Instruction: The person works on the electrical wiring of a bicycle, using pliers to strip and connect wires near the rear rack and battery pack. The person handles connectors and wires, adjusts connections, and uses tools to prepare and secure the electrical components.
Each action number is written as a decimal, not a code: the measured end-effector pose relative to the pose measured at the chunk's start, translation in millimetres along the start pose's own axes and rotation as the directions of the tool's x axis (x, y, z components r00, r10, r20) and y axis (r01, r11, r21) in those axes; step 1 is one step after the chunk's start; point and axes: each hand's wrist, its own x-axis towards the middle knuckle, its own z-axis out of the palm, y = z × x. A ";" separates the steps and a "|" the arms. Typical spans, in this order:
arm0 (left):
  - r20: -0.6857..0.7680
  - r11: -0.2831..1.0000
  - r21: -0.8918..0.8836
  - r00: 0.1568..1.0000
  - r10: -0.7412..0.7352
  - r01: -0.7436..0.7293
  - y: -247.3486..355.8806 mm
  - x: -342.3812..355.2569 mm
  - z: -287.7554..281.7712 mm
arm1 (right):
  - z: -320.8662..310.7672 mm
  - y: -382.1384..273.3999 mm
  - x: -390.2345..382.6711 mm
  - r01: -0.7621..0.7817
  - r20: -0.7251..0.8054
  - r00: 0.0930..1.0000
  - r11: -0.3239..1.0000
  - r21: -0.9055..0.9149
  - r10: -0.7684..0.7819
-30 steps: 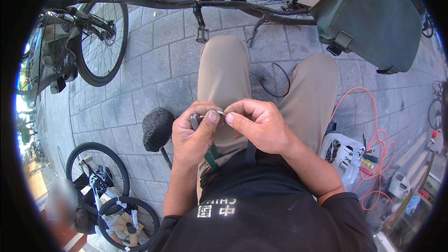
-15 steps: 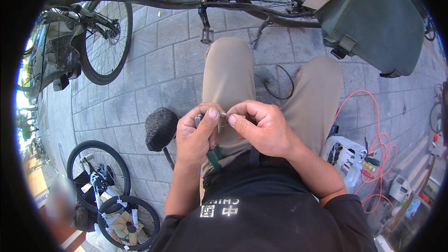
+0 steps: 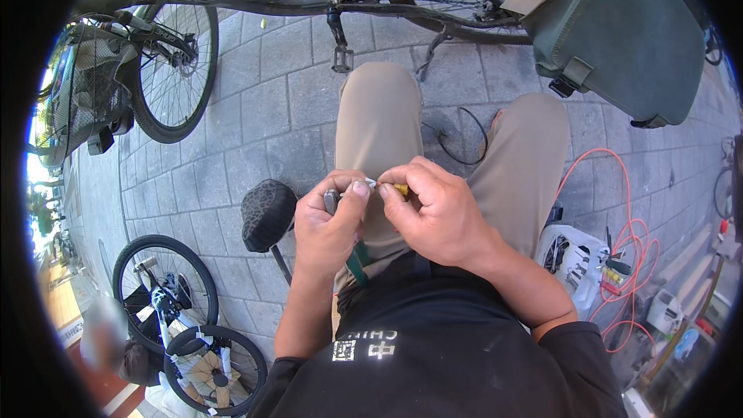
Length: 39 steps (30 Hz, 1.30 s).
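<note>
My hands meet above my lap, their fingertips nearly touching. My left hand (image 3: 329, 220) is closed, thumb against forefinger, on a small silvery piece (image 3: 371, 183). A dark grey rounded end (image 3: 331, 201) of something also shows inside that hand; the rest is hidden. My right hand (image 3: 441, 209) is closed in a pinch close beside the silvery piece. A small yellow piece (image 3: 401, 189) sticks out between its fingers, and its kind cannot be made out. Below my left hand a dark green strap-like strip (image 3: 357, 262) lies against my lap.
A bicycle (image 3: 271, 1) with a grey-green bag (image 3: 619, 46) stands across the front. A leopard-print saddle (image 3: 267, 215) is at left, with wheels (image 3: 164, 286) and a blurred person beyond. At right lie an orange hose (image 3: 600, 153) and a white crate of tools (image 3: 571, 257).
My right hand has turned slightly, and more of the yellow piece shows between its fingers. My left hand has shifted only a little.
</note>
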 end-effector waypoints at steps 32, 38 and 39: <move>-0.014 0.985 -0.087 0.988 0.152 -0.152 -9.1 3.3 -8.2 | 9.4 7.5 -7.9 0.030 -0.091 0.996 0.996 0.089 -0.022; 0.052 0.976 0.028 0.975 0.216 -0.218 -2.4 0.3 -2.1 | 2.4 4.7 -7.2 -0.006 -0.001 1.000 0.988 0.153 0.006; 0.054 0.969 0.072 0.971 0.234 -0.237 -4.5 1.1 -2.0 | -1.4 3.1 -5.7 0.006 0.017 1.000 0.990 0.144 -0.008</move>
